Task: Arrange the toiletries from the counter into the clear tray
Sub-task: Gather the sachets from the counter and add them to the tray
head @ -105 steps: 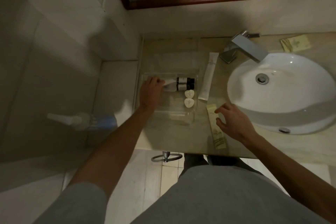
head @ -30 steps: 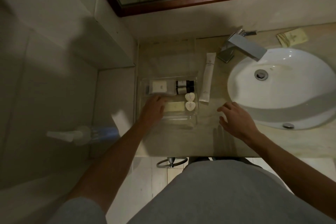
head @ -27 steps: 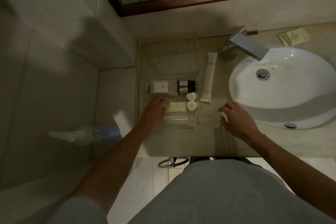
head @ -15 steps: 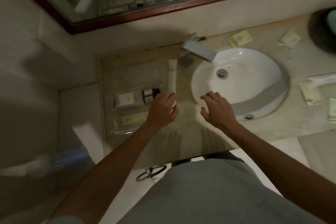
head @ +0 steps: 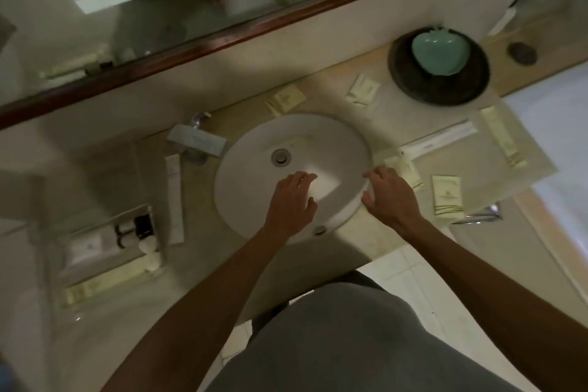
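Both hands are empty with fingers loosely spread. The left hand point(head: 291, 202) hangs over the glossy white oval sink point(head: 254, 149) in the middle of the frame, and the right hand point(head: 389, 197) is over the sink's right rim, fingertips near a pale sachet point(head: 409, 172) on the bench point(head: 356, 226), a pale stone-like slab with a smooth matte face.

The clear tray point(head: 149, 210) sits at the lower left of the frame, its walls glassy and hard to trace. Inside it lie a white rectangular packet point(head: 86, 247) with a small emblem, two small dark bottles point(head: 135, 227) on their sides, two little white rounded pieces point(head: 149, 253) and a long pale yellow packet point(head: 95, 286). Just right of the tray, a slim white tube point(head: 175, 197) lies on the bench.

Right of the sink are a squarish cream sachet point(head: 447, 197) with green stripes, a long white wrapped stick point(head: 439, 140) and another long pale packet point(head: 502, 140). Behind the sink lie two more flat sachets point(head: 286, 100). At the upper right stands a round dark dish point(head: 439, 89) carrying a glossy mint-green apple-shaped piece point(head: 440, 49). The boxy brushed-metal tap point(head: 197, 140) is left of the sink. All print is too blurred to read.
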`<move>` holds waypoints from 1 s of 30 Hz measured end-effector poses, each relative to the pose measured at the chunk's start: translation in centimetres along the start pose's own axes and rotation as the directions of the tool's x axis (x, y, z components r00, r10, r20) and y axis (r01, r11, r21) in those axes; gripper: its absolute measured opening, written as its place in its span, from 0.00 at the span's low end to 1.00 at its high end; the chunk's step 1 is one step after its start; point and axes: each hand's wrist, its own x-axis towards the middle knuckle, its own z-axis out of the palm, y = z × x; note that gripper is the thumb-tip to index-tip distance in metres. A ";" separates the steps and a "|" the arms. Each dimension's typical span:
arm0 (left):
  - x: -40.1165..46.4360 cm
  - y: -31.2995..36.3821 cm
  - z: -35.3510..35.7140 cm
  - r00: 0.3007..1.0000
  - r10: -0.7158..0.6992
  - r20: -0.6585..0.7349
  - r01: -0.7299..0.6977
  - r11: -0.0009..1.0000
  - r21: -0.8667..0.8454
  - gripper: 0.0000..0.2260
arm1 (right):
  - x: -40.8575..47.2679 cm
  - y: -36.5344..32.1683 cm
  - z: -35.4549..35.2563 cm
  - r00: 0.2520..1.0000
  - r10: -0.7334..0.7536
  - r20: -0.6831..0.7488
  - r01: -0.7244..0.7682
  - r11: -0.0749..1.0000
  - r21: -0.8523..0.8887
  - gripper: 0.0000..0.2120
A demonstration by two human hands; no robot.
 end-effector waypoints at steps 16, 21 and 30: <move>12.9 11.6 6.4 0.989 0.076 0.127 -0.069 0.996 -0.056 0.24 | 5.0 19.6 -4.2 0.893 0.423 -0.154 -0.408 0.905 0.118 0.21; 13.8 12.3 7.1 0.986 0.098 0.133 -0.094 0.995 -0.038 0.25 | 8.2 28.0 -5.2 0.774 0.624 -0.111 -0.628 0.778 -0.008 0.22; 13.0 11.4 6.8 0.984 0.054 0.168 -0.054 0.999 -0.005 0.24 | 10.2 29.8 -2.6 0.662 0.745 -0.087 -0.749 0.662 -0.034 0.24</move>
